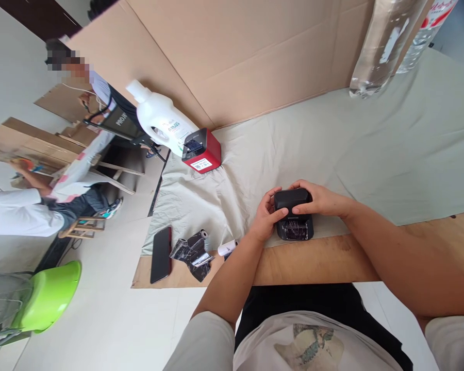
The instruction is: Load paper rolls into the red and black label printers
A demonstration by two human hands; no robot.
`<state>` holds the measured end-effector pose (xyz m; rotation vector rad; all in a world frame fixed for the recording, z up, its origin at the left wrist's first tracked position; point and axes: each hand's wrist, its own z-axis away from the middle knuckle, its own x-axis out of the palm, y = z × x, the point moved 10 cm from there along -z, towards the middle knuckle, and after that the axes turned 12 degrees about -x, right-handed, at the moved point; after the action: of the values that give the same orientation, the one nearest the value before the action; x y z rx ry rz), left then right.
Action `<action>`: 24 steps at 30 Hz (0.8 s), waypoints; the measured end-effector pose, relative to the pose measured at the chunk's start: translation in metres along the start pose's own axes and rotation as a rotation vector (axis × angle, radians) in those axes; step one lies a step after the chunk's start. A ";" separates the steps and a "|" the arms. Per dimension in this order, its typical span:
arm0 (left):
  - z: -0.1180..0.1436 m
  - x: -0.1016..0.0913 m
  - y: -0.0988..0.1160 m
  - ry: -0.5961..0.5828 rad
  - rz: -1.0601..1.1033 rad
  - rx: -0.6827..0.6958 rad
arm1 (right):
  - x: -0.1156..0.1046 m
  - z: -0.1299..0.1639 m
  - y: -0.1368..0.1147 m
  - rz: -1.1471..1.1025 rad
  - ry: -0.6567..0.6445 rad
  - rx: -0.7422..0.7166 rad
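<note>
Between my hands, close to the table's front edge, is a small black label printer, with shiny dark film on its near part. My left hand grips its left side, thumb pressed on the front face. From the right, my right hand holds its top and right side, and its thumb nearly meets the left one. To the left of my left forearm lie a white paper roll and crumpled black film with small rolls in it. A dark phone rests farther left.
A red and black box-shaped device stands beside a white detergent bottle. Cardboard walls off the back, with clear plastic bottles at the right. Another person sits at the left, near a green basin; a second is farther back.
</note>
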<state>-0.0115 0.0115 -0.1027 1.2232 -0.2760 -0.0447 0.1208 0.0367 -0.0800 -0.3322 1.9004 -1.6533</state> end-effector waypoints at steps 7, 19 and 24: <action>-0.002 -0.025 -0.004 0.252 0.160 0.060 | 0.008 0.001 0.016 -0.300 0.166 0.131; -0.004 0.003 -0.015 0.154 -0.189 -0.126 | -0.223 -0.005 0.075 -0.228 0.899 0.310; -0.005 0.003 -0.015 0.166 -0.230 -0.123 | -0.329 0.050 0.084 0.072 1.221 0.454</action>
<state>-0.0061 0.0107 -0.1175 1.1240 0.0129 -0.1565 0.4265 0.1916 -0.0754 1.1613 2.0798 -2.4109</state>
